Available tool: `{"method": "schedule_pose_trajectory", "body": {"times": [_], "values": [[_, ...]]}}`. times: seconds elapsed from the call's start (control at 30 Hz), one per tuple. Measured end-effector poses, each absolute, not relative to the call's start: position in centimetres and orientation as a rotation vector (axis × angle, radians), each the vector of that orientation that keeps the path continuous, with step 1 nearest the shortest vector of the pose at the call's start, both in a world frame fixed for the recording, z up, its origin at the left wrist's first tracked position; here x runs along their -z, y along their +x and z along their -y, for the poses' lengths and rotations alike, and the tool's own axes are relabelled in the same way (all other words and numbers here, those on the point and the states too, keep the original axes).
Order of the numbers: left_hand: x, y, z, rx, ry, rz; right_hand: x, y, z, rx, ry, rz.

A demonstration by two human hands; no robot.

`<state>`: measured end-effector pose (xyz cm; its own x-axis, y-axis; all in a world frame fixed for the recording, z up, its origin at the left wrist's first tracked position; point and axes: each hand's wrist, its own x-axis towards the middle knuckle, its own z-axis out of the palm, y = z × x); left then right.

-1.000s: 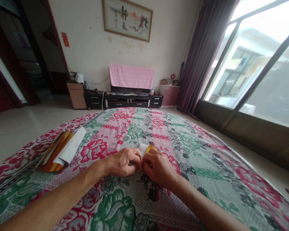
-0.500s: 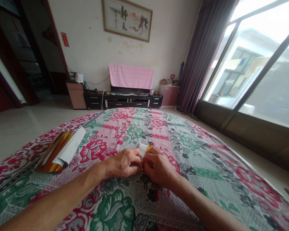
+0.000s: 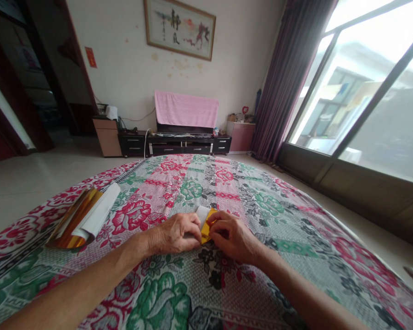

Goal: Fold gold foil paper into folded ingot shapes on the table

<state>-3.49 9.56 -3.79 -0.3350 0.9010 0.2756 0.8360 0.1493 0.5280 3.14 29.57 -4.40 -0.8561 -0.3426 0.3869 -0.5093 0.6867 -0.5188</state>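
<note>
A small piece of gold and white paper (image 3: pixel 206 225) lies near the middle of the flower-patterned tablecloth (image 3: pixel 165 298), between my hands. My left hand (image 3: pixel 179 233) grips its left edge with curled fingers and thumb. On the other side, my right hand (image 3: pixel 229 234) pinches the gold part between thumb and fingers. The white part shows at the far side, beyond my left fingertips. Both hands rest low over the cloth, and the fingers hide some of the paper's edges.
Curled gold and white sheets (image 3: pixel 84 220) lie on the table's left side. Beyond the round table stand a low black cabinet (image 3: pixel 179 145) and a pink cloth (image 3: pixel 186 109) draped over a screen. A window is at right.
My right hand has shifted slightly right, away from my left hand, and more of the gold paper shows between them. The whole view has drifted a little.
</note>
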Motion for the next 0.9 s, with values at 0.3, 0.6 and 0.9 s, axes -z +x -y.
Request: {"method": "schedule_pose_trajectory", "body": {"times": [0.3, 0.6, 0.9], "values": [[3.7, -3.6, -9.4, -0.953, 1.747, -2.268, 4.9, 3.2, -28.6, -0.862, 0.6, 2.609], [3.8, -4.0, -9.2, -0.961, 1.768, -2.234, 4.8, 3.2, -28.7, -0.874, 0.594, 2.637], [4.0, -4.2, -9.2, -0.97, 1.786, -2.218, 5.0, 3.0, -29.2, -0.892, 0.663, 2.655]]}}
